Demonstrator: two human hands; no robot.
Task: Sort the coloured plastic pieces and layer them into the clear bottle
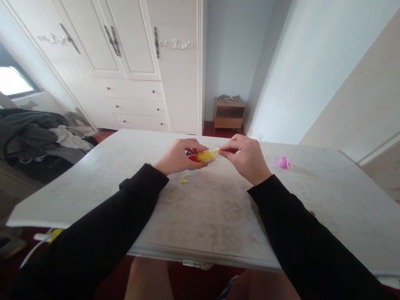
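Note:
Both hands hold a small clear plastic packet [206, 156] with many yellow pieces inside and a red part at its left end, just above the table. My left hand [181, 156] is closed around the red end, thumb below and fingers above. At the packet's right end, the fingertips of my right hand [244, 156] pinch the clear plastic. A few loose yellow pieces [184, 181] lie on the table below my left hand. What the yellow pieces are is too small to tell.
The white table [214, 219] has dark smudges. A pink object [284, 163] lies on its right side. Beyond stand a white wardrobe [131, 55] and a small wooden nightstand [229, 115]. Dark clothes [24, 139] are heaped at the left.

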